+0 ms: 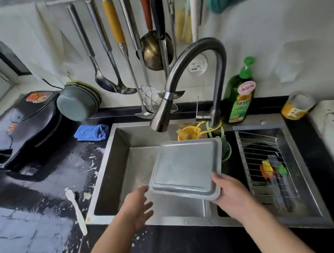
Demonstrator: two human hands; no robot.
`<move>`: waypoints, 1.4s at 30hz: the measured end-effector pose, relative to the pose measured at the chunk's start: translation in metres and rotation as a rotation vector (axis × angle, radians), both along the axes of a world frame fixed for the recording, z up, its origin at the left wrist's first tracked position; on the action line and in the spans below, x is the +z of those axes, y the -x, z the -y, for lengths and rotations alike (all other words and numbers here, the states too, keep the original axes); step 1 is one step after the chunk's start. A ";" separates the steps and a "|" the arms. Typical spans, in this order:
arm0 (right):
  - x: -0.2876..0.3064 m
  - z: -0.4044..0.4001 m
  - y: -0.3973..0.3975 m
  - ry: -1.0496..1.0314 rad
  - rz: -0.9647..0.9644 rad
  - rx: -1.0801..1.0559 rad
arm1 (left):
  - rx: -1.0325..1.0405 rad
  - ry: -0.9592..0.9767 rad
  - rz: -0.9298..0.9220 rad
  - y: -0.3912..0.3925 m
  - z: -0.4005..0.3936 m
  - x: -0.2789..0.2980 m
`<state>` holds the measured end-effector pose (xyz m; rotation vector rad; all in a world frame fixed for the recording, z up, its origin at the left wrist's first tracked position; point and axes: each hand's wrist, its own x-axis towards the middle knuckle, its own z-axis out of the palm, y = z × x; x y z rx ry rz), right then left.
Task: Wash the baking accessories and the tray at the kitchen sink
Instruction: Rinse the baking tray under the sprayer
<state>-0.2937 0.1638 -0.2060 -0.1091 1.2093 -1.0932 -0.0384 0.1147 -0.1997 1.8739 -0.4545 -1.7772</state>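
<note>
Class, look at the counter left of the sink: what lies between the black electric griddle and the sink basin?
In the head view, a folded blue cloth lies on the dark counter between the griddle and the sink rim, with white splashes on the counter nearer the camera.

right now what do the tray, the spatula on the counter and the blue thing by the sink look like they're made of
Tray: likely aluminium or steel, a dull grey brushed sheen with a pressed rim.
Spatula: probably plastic or silicone, matte off-white, smeared with batter.
Blue cloth: soft fabric, maybe microfibre, folded and creased with no shine.
</note>
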 end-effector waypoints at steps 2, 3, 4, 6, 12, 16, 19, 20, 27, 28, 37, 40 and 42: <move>-0.003 -0.023 0.016 -0.034 0.109 -0.111 | 0.071 -0.024 -0.214 0.023 -0.005 -0.004; -0.002 -0.036 0.026 -0.042 0.138 -0.172 | 0.092 -0.017 -0.297 0.041 -0.006 -0.005; -0.001 -0.045 0.031 -0.046 0.153 -0.210 | 0.116 0.003 -0.362 0.055 -0.009 -0.005; 0.000 -0.068 0.046 -0.051 0.146 -0.273 | 0.133 0.047 -0.425 0.088 -0.014 -0.004; -0.017 -0.126 0.105 -0.086 -0.089 -0.369 | -0.178 0.219 -0.292 0.178 -0.016 0.006; -0.016 -0.122 0.113 -0.106 -0.055 -0.362 | -0.339 0.273 -0.282 0.229 0.012 0.023; -0.023 -0.106 0.114 -0.122 0.036 -0.496 | -0.511 0.258 -0.290 0.262 0.022 0.029; -0.026 -0.100 0.115 -0.130 0.045 -0.540 | -0.595 0.247 -0.293 0.269 0.020 0.028; -0.056 -0.071 0.139 -0.261 -0.064 -0.650 | -0.840 0.258 -0.148 0.259 -0.017 0.009; -0.059 -0.071 0.139 -0.293 -0.115 -0.615 | -0.797 0.240 -0.124 0.247 -0.020 0.003; -0.021 -0.020 -0.008 -0.096 -1.000 0.271 | -0.408 0.217 0.294 0.044 -0.032 -0.009; -0.008 0.013 -0.092 0.093 -1.004 0.557 | -0.275 0.217 0.553 -0.044 -0.051 -0.003; -0.006 0.027 -0.141 0.195 -1.014 0.646 | -0.180 0.201 0.706 -0.102 -0.059 -0.004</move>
